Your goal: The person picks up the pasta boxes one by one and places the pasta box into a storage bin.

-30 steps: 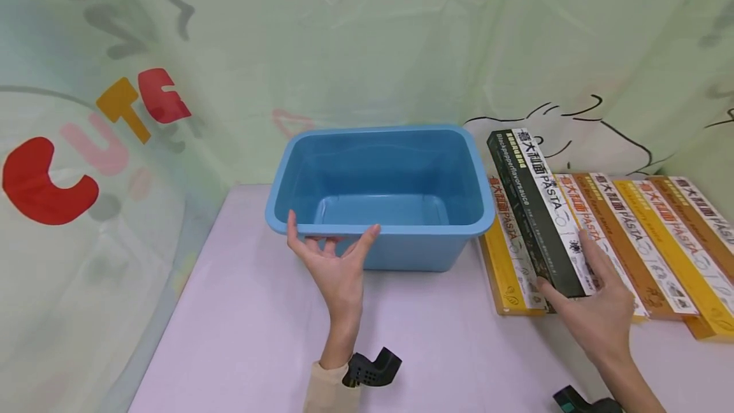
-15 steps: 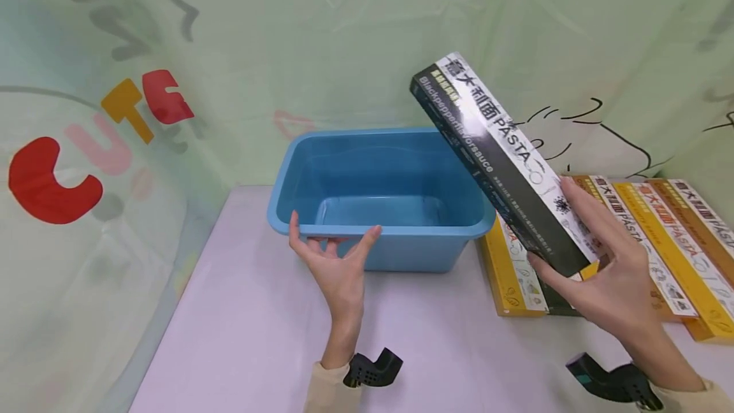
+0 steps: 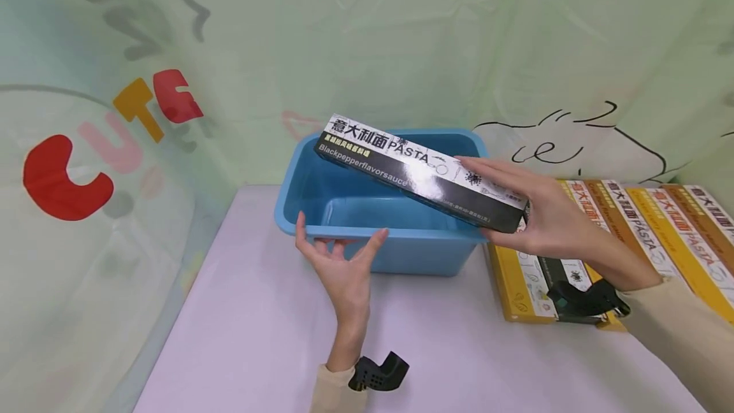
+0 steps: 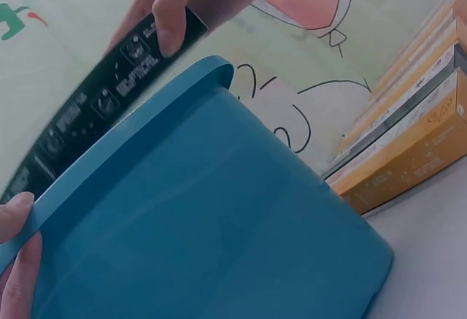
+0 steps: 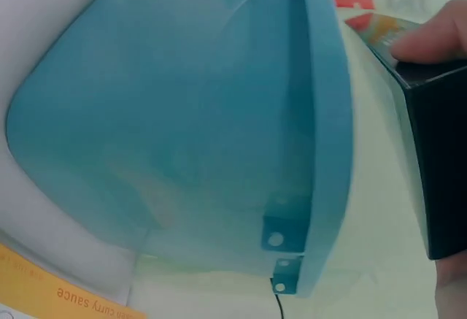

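Observation:
My right hand (image 3: 541, 212) grips one end of a black and white pasta box (image 3: 421, 177), thumb on the near side and fingers along the far side. The box slants over the mouth of a blue plastic bin (image 3: 424, 253), its free end up toward the back left. At the bin's front rim, my left hand (image 3: 339, 273) holds on, with fingers and thumb about the lip. In the left wrist view the box's dark side (image 4: 95, 111) shows just above the rim. The right wrist view has the box's black end (image 5: 441, 158) beside the bin's rim (image 5: 332, 136).
Right of the bin, several pasta boxes lie side by side, among them a yellow one (image 3: 516, 282), a black one (image 3: 553, 269) and a brown one (image 3: 610, 212). My right forearm passes over part of the row. Behind the table (image 3: 241, 330) hangs a printed green cloth (image 3: 367, 37).
My right hand has lifted the black pasta box off the row and carried it left over the bin, tilting it flatter. My left hand keeps its place on the rim.

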`<state>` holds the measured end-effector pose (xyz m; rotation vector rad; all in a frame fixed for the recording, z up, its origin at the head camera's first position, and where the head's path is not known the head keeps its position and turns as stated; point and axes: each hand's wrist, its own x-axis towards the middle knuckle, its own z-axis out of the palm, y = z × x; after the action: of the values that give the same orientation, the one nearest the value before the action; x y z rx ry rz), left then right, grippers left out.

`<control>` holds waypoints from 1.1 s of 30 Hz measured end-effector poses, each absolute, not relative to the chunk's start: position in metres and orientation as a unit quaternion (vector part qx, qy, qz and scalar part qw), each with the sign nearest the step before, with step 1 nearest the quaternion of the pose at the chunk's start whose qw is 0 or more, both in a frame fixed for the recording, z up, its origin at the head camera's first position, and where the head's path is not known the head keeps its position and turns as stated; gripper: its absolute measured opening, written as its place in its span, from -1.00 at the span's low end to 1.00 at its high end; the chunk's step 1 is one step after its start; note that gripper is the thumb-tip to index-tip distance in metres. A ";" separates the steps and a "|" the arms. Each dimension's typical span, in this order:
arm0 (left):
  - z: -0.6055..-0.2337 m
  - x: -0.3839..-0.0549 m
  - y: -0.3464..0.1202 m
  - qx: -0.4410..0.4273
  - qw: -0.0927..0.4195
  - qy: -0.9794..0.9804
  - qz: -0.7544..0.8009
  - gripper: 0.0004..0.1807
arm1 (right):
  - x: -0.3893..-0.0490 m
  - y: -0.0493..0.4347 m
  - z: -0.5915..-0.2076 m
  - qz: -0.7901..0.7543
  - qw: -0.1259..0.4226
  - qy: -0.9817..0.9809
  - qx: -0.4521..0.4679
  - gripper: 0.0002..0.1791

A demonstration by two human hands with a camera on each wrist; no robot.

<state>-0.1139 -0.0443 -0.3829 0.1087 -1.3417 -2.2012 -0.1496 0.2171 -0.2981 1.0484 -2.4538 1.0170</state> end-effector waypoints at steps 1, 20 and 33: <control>-0.383 -0.114 -0.044 0.042 0.277 -0.500 -0.819 0.37 | -0.153 0.216 -0.298 0.347 0.133 -0.854 0.365 0.16; -0.383 -0.114 -0.045 0.054 0.277 -0.503 -0.817 0.38 | -0.200 0.187 -0.298 0.315 0.017 -0.869 0.381 -0.06; -0.384 -0.115 -0.044 0.043 0.275 -0.496 -0.822 0.37 | -0.212 0.181 -0.305 0.294 -0.057 -0.872 0.387 -0.10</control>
<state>-0.1153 -0.0438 -0.3842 0.1158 -1.3337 -2.2107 -0.2117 0.1814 -0.3054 1.2623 -2.8444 0.9574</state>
